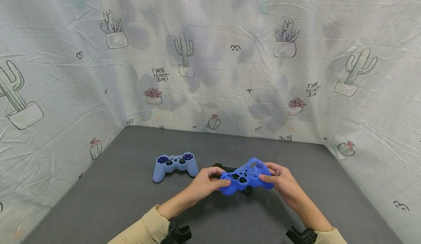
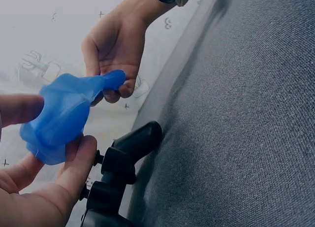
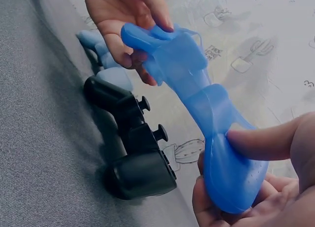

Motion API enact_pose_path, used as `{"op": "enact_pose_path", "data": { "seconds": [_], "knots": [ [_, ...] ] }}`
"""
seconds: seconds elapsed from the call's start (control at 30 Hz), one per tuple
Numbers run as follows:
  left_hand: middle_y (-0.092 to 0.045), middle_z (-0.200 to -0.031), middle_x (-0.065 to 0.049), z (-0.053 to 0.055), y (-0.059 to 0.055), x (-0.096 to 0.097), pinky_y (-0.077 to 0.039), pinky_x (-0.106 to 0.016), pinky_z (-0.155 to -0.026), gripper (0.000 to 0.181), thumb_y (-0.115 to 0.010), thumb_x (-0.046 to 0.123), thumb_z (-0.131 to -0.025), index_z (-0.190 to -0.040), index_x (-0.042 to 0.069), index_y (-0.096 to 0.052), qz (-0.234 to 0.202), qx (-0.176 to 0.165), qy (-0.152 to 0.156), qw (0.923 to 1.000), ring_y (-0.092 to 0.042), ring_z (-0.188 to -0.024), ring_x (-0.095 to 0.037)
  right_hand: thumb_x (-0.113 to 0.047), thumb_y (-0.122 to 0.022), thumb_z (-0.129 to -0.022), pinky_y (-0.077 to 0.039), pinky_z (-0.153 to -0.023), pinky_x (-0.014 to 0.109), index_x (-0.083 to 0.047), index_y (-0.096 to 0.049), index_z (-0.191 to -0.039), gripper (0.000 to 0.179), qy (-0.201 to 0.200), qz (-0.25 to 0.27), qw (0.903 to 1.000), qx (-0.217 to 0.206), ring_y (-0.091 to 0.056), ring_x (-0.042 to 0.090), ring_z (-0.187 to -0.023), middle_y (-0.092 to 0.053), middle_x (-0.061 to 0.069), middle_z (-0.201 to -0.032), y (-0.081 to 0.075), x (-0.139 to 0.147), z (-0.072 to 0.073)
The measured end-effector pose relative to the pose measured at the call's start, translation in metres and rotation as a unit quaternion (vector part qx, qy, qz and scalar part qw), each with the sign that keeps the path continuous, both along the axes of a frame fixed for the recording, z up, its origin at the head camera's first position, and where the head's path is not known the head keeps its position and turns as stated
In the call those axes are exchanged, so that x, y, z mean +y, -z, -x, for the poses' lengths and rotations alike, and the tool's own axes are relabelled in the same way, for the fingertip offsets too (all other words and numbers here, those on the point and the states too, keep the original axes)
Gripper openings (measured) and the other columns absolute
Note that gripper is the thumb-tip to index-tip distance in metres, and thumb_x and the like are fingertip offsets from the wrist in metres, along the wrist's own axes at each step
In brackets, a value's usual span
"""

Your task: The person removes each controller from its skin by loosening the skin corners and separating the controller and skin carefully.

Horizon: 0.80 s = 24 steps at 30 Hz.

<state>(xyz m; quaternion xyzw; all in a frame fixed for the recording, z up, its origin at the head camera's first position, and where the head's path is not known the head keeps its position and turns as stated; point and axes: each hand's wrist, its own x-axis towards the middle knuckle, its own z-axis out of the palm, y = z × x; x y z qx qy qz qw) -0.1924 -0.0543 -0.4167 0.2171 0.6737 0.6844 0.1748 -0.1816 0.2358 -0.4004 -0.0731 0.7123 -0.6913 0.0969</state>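
A blue silicone controller cover (image 1: 247, 174) with cut-out holes is stretched between my two hands above the table. My left hand (image 1: 208, 181) pinches its left end between thumb and fingers. At the other end, my right hand (image 1: 279, 180) grips a handle of the cover, thumb on top. Through the holes nothing fills the cover, and it looks limp in the left wrist view (image 2: 61, 113). Directly below lies a black game controller (image 3: 135, 143) on the grey table, partly hidden in the head view by the cover and left hand.
A second controller (image 1: 175, 165) in a light blue cover lies on the table (image 1: 138, 200) to the left of my left hand. Behind and at both sides hangs a pale curtain (image 1: 210, 61) printed with cacti.
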Motion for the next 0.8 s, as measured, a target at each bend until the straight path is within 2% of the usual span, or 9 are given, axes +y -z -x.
{"op": "enact_pose_path", "data": {
  "seconds": [0.17,0.27,0.4,0.5,0.57,0.67,0.8],
  "knots": [
    [-0.068,-0.103,-0.01,-0.0022,-0.0012,0.0003,-0.054,-0.046,-0.079,0.024,-0.077,0.014,-0.087,-0.106,-0.001,-0.072,0.001,0.008,0.0,1.0,-0.069,-0.086,-0.02,-0.005,-0.071,-0.09,-0.052,-0.083,0.032,0.014,-0.046,-0.133,0.053,0.036,0.0,0.9993,-0.014,-0.067,0.02,-0.095,-0.068,0.015,-0.113,-0.0014,0.0,-0.0002],
    [-0.067,-0.107,-0.01,-0.0034,-0.0013,0.0007,-0.054,-0.048,-0.078,0.019,-0.077,0.012,-0.087,-0.1,-0.002,-0.074,0.0,0.019,0.014,0.9997,-0.07,-0.087,-0.021,-0.004,-0.071,-0.09,-0.052,-0.082,0.031,0.015,-0.047,-0.132,0.052,0.04,-0.001,0.9991,-0.012,-0.067,0.019,-0.093,-0.069,0.015,-0.111,-0.0007,0.001,0.0003],
    [-0.066,-0.111,-0.01,-0.0045,-0.0001,0.0015,-0.055,-0.046,-0.077,0.014,-0.074,0.01,-0.089,-0.092,-0.003,-0.077,0.012,0.067,0.063,0.9957,-0.07,-0.086,-0.02,-0.003,-0.071,-0.088,-0.052,-0.081,0.032,0.014,-0.049,-0.129,0.049,0.045,-0.001,0.9989,-0.013,-0.067,0.018,-0.089,-0.069,0.014,-0.108,0.0016,0.0016,0.0011],
    [-0.066,-0.112,-0.007,-0.005,0.0004,0.0019,-0.056,-0.04,-0.075,0.014,-0.071,0.011,-0.093,-0.094,-0.002,-0.077,0.032,0.125,0.099,0.9867,-0.068,-0.091,-0.015,-0.002,-0.071,-0.088,-0.052,-0.081,0.033,0.013,-0.051,-0.127,0.047,0.054,-0.004,0.9984,-0.017,-0.066,0.018,-0.086,-0.07,0.014,-0.106,0.0032,0.0017,0.0014],
    [-0.065,-0.113,-0.005,-0.005,0.0007,0.0021,-0.056,-0.039,-0.075,0.015,-0.068,0.011,-0.094,-0.097,-0.001,-0.077,0.039,0.149,0.113,0.9817,-0.067,-0.094,-0.014,-0.003,-0.072,-0.087,-0.052,-0.081,0.034,0.012,-0.052,-0.126,0.046,0.059,-0.004,0.9981,-0.02,-0.066,0.019,-0.086,-0.07,0.013,-0.105,0.0036,0.0018,0.0017],
    [-0.063,-0.116,-0.004,-0.004,0.0015,0.0016,-0.056,-0.04,-0.076,0.016,-0.064,0.009,-0.097,-0.1,-0.001,-0.076,0.043,0.158,0.11,0.9804,-0.064,-0.099,-0.013,-0.003,-0.072,-0.087,-0.052,-0.082,0.034,0.012,-0.052,-0.126,0.046,0.056,0.0,0.9982,-0.022,-0.067,0.019,-0.088,-0.07,0.013,-0.105,0.0032,0.002,0.0017],
    [-0.059,-0.121,-0.004,-0.0027,0.0023,0.0001,-0.055,-0.04,-0.08,0.017,-0.058,0.005,-0.1,-0.104,-0.002,-0.074,0.042,0.142,0.112,0.9825,-0.064,-0.1,-0.014,-0.002,-0.071,-0.088,-0.052,-0.081,0.033,0.013,-0.051,-0.127,0.047,0.044,0.009,0.9987,-0.023,-0.066,0.018,-0.089,-0.07,0.013,-0.106,0.0011,0.0024,0.0011]
  ]
}}
